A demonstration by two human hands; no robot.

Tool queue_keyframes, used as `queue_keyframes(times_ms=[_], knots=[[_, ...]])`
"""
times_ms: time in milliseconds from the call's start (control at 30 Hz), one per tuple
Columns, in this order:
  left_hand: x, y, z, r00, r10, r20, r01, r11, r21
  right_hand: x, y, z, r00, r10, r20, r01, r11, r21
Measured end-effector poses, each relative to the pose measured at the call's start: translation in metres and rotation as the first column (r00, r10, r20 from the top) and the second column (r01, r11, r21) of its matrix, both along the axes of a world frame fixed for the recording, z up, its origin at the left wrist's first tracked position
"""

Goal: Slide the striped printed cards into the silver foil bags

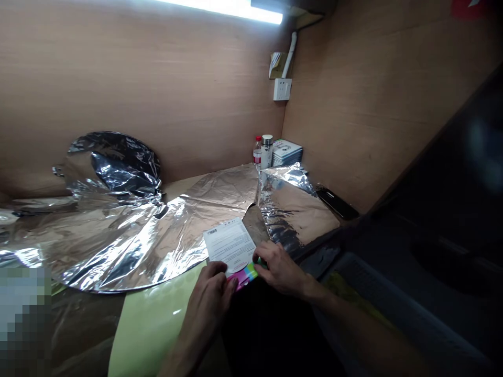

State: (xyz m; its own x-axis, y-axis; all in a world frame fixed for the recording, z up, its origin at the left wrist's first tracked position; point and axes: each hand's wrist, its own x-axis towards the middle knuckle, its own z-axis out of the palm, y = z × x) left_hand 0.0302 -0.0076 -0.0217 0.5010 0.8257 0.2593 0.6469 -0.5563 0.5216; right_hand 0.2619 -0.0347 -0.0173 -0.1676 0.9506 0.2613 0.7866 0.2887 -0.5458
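— In hand?

— A pink-and-green printed card (244,276), lower centre of the frame, beneath the edge of a white printed leaflet (230,245) with a barcode; whether joined or separate, impossible to tell.

— Grip?

— Nearly closed on both sides. Left hand (210,293) curled over the card's pink end, right hand (280,267) pinching its green end, fingers bent, no wide gap in either.

— Around them?

— Directly beyond, a broad sheet of aluminium foil (118,241), spread out and creased across centre left, partly over a pale green board (153,327). Just right, a second foil piece (293,209), edges turned up. Upper left, a crumpled foil mass (113,167) against a wood-veneer wall (157,78).

— Done and left?

— Foil out and laid open; card and leaflet in hand at the foil's near edge.

— Far corner?

— Plastic bottle (257,153), steel flask (266,152), stacked flat boxes (287,153), below a wall socket (282,89); black phone (337,203) right of the foil.
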Motion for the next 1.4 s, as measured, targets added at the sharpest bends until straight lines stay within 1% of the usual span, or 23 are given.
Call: queue_keyframes(times_ms=[67,133,167,233,267,333,433,500,600,667,700,767,833,867,900,967,1033,1100,1200,1300,1367,1400], knots=[[0.002,0.004,0.004,0.999,0.0,-0.036,0.001,1.0,0.031,-0.003,-0.004,-0.001,0.999,-0.03,0.034,0.029,0.999,0.021],[0.003,0.008,0.005,0.996,0.037,-0.077,-0.032,0.997,0.067,-0.009,-0.012,-0.004,0.993,-0.081,0.09,0.071,0.992,0.102],[0.004,0.009,0.005,0.994,0.058,-0.096,-0.05,0.995,0.084,-0.013,-0.017,-0.006,0.989,-0.085,0.123,0.066,0.986,0.152],[0.005,0.011,0.002,0.989,0.065,-0.135,-0.049,0.992,0.117,-0.02,-0.029,-0.013,0.979,-0.042,0.199,-0.004,0.974,0.224],[0.005,0.012,0.0,0.987,0.053,-0.153,-0.033,0.991,0.13,-0.024,-0.035,-0.017,0.971,-0.006,0.239,-0.051,0.971,0.234],[0.004,0.012,-0.004,0.986,0.019,-0.167,0.005,0.989,0.145,-0.028,-0.046,-0.025,0.951,0.036,0.307,-0.105,0.972,0.212],[0.0,0.015,-0.011,0.99,-0.034,-0.135,0.057,0.984,0.17,-0.027,-0.055,-0.032,0.925,0.041,0.377,-0.118,0.976,0.183],[-0.003,0.018,-0.017,0.989,-0.064,-0.134,0.088,0.979,0.182,-0.024,-0.057,-0.033,0.91,0.053,0.41,-0.136,0.975,0.175],[-0.007,0.025,-0.024,0.981,-0.087,-0.174,0.122,0.971,0.204,-0.022,-0.058,-0.03,0.896,0.053,0.44,-0.141,0.976,0.169],[-0.009,0.029,-0.025,0.976,-0.107,-0.191,0.15,0.962,0.229,-0.024,-0.056,-0.029,0.893,0.034,0.45,-0.122,0.978,0.169],[-0.009,0.031,-0.023,0.974,-0.117,-0.194,0.163,0.958,0.237,-0.025,-0.055,-0.029,0.892,0.024,0.452,-0.115,0.978,0.175],[-0.007,0.036,-0.013,0.969,-0.145,-0.202,0.189,0.956,0.222,-0.026,-0.052,-0.029,0.891,0.015,0.453,-0.111,0.976,0.187],[-0.001,0.041,0.002,0.955,-0.165,-0.247,0.215,0.958,0.191,-0.026,-0.051,-0.031,0.891,0.021,0.453,-0.126,0.971,0.203],[0.003,0.043,0.01,0.941,-0.164,-0.296,0.224,0.958,0.181,-0.026,-0.051,-0.032,0.89,0.026,0.456,-0.136,0.968,0.211],[0.008,0.045,0.018,0.916,-0.166,-0.365,0.245,0.953,0.179,-0.025,-0.051,-0.033,0.889,0.029,0.457,-0.143,0.966,0.217],[0.019,0.048,0.029,0.835,-0.201,-0.513,0.333,0.926,0.179,-0.024,-0.053,-0.034,0.889,0.033,0.457,-0.149,0.964,0.22],[0.03,0.049,0.034,0.741,-0.277,-0.612,0.456,0.877,0.155,-0.024,-0.055,-0.034,0.891,0.039,0.451,-0.145,0.969,0.201],[0.037,0.05,0.035,0.68,-0.352,-0.643,0.545,0.829,0.122,-0.025,-0.056,-0.032,0.896,0.039,0.442,-0.134,0.974,0.185],[0.041,0.051,0.041,0.63,-0.421,-0.652,0.611,0.787,0.083,-0.027,-0.057,-0.03,0.897,0.038,0.44,-0.131,0.975,0.181],[0.035,0.051,0.052,0.584,-0.459,-0.67,0.654,0.755,0.053,-0.027,-0.057,-0.029,0.895,0.052,0.443,-0.141,0.975,0.171],[0.025,0.046,0.054,0.591,-0.47,-0.656,0.667,0.742,0.068,-0.027,-0.057,-0.028,0.896,0.061,0.441,-0.143,0.978,0.155],[0.019,0.043,0.052,0.605,-0.483,-0.633,0.672,0.736,0.081,-0.027,-0.057,-0.027,0.896,0.063,0.439,-0.14,0.979,0.145]])
